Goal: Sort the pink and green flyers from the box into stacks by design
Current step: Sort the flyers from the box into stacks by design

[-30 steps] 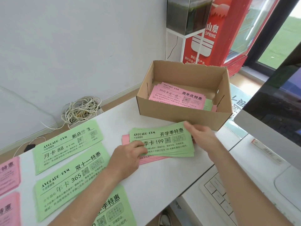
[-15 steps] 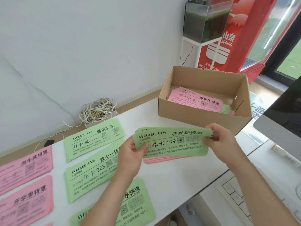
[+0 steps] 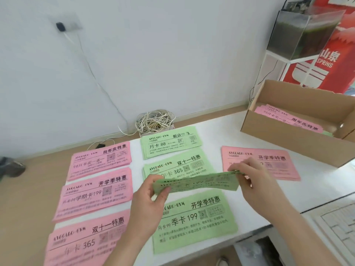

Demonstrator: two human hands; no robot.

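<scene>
Fingers (image 3: pixel 164 191) of both hands pinch green flyer bundle (image 3: pixel 196 182) by its ends, mid-frame, above green stack (image 3: pixel 194 219).

An office front desk – white desk (image 3: pixel 221 124), keyboard (image 3: pixel 335 226), red spring-water fridge (image 3: pixel 324 61) behind.

The held flyers (image 3: pixel 196 182) are light green with black print, like the three green stacks (image 3: pixel 194 221) on the white desk (image 3: pixel 221 131). Three pink stacks (image 3: pixel 98 192) and one pink pile (image 3: pixel 255 157) by the plain brown box (image 3: pixel 284 137) carry the same black lettering and small square codes. Behind, a red banner (image 3: pixel 326 60) bears white characters. The cable coil (image 3: pixel 155 120) is off-white; the wall (image 3: pixel 153 54) is pale grey-white.
</scene>
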